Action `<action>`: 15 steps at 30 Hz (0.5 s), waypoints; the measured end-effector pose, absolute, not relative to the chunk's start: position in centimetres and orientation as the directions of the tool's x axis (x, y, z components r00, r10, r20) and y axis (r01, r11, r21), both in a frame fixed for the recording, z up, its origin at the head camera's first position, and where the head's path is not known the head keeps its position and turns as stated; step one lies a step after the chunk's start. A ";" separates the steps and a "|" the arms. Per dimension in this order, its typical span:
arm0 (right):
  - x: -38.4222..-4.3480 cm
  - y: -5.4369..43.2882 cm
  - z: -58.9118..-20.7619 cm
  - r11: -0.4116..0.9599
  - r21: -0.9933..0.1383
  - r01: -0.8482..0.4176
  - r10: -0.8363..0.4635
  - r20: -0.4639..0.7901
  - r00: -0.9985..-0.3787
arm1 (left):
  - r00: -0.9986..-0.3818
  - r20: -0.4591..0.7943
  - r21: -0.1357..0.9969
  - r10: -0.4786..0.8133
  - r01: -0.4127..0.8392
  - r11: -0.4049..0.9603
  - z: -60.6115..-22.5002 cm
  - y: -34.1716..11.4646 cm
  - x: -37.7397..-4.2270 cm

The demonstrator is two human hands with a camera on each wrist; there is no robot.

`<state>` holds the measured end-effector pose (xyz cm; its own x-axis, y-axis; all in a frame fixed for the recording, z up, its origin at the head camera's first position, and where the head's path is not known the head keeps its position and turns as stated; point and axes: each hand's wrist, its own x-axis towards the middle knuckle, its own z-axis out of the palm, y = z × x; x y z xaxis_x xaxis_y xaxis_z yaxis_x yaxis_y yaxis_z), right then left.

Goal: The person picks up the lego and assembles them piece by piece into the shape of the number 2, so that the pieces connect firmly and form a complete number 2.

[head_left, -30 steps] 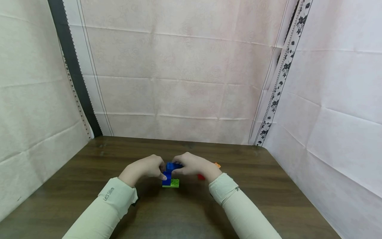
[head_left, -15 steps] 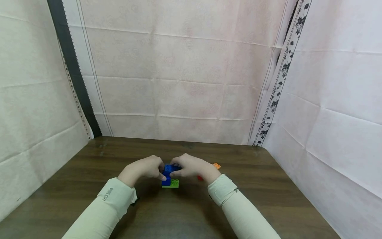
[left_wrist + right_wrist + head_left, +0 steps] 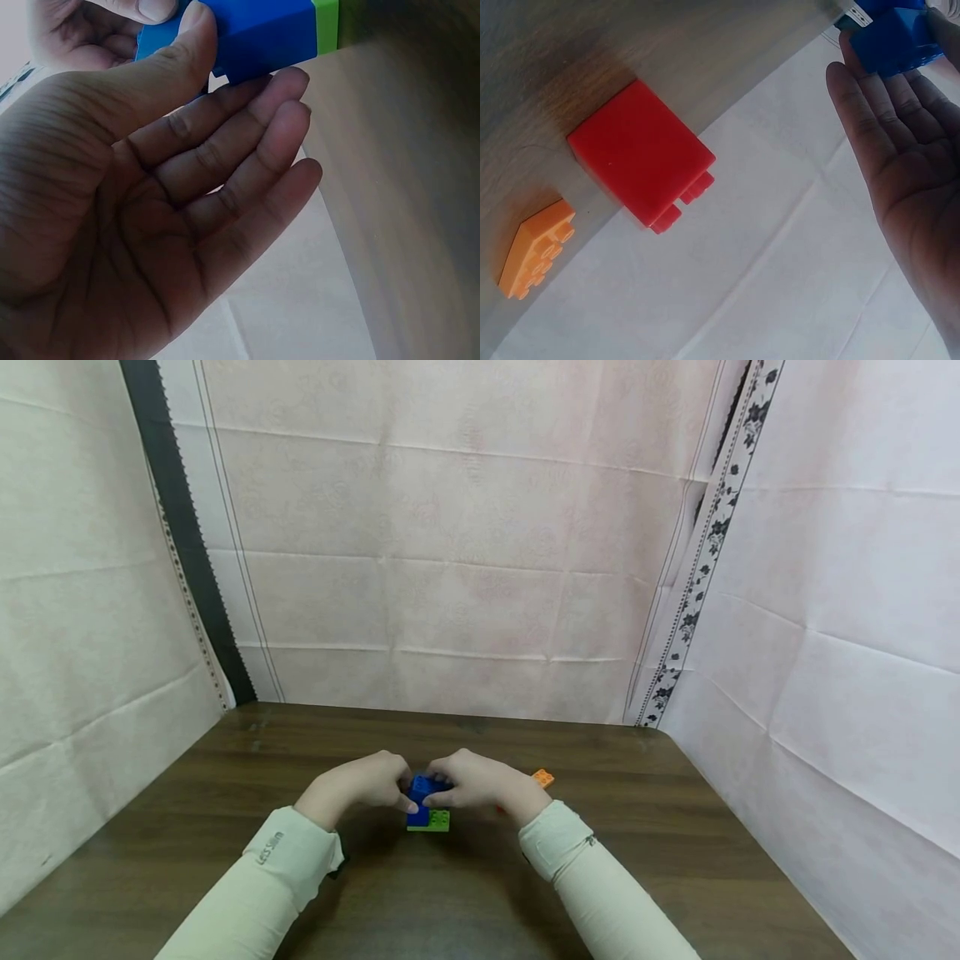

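Near the middle of the table, a green building brick plate (image 3: 439,820) carries a blue building brick (image 3: 417,818) on its left part. My left hand (image 3: 367,787) pinches this lower brick from the left; in the left wrist view the thumb lies across its blue side (image 3: 266,34). Another blue brick (image 3: 422,782) sits on top of the lower one. My right hand (image 3: 480,782) holds that upper brick between thumb and fingers, as the right wrist view also shows with the blue brick (image 3: 896,43). Whether the two bricks are fully pressed together is hidden by the fingers.
Right of the stack, partly behind the right hand, lie a red brick (image 3: 641,154) and a smaller orange brick (image 3: 543,777) with studs. The brown wooden table (image 3: 637,860) is enclosed by white cloth (image 3: 465,568) at the back and both sides.
My right hand has moved slightly left and down with the upper blue brick, bringing it onto the lower one. More of the orange brick shows. The left hand has stayed nearly still.
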<state>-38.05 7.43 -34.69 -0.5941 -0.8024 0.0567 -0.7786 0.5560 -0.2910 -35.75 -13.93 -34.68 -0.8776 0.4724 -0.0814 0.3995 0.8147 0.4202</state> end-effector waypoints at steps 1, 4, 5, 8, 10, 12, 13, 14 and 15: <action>-38.0 7.4 -34.7 0.558 -0.290 -0.778 -0.801 0.057 -0.596 | -0.877 -0.082 0.420 0.473 0.400 0.815 -34.7 -13.9 -35.8; -38.0 7.4 -34.7 0.563 -0.291 -0.774 -0.797 0.058 -0.601 | -0.878 -0.086 0.425 0.472 0.396 0.814 -34.7 -14.0 -35.8; -38.0 7.3 -34.7 0.564 -0.293 -0.772 -0.796 0.058 -0.603 | -0.878 -0.089 0.429 0.470 0.393 0.814 -34.7 -14.0 -35.8; -38.0 7.3 -34.8 0.567 -0.290 -0.771 -0.794 0.058 -0.605 | -0.878 -0.098 0.433 0.469 0.386 0.814 -34.8 -14.1 -35.8; -37.9 7.3 -34.7 0.568 -0.285 -0.772 -0.794 0.058 -0.605 | -0.876 -0.099 0.433 0.472 0.389 0.813 -34.8 -14.1 -35.8; -37.8 7.3 -34.6 0.566 -0.279 -0.776 -0.796 0.059 -0.602 | -0.874 -0.096 0.431 0.477 0.395 0.811 -34.8 -14.0 -35.8; -37.8 7.3 -34.6 0.567 -0.276 -0.776 -0.796 0.058 -0.602 | -0.873 -0.095 0.431 0.478 0.397 0.810 -34.8 -14.1 -35.8; -37.8 7.3 -34.5 0.567 -0.274 -0.777 -0.797 0.057 -0.601 | -0.872 -0.094 0.430 0.480 0.399 0.810 -34.8 -14.0 -35.8; -37.8 7.3 -34.5 0.567 -0.272 -0.777 -0.797 0.056 -0.601 | -0.871 -0.093 0.429 0.482 0.401 0.809 -34.7 -14.0 -35.8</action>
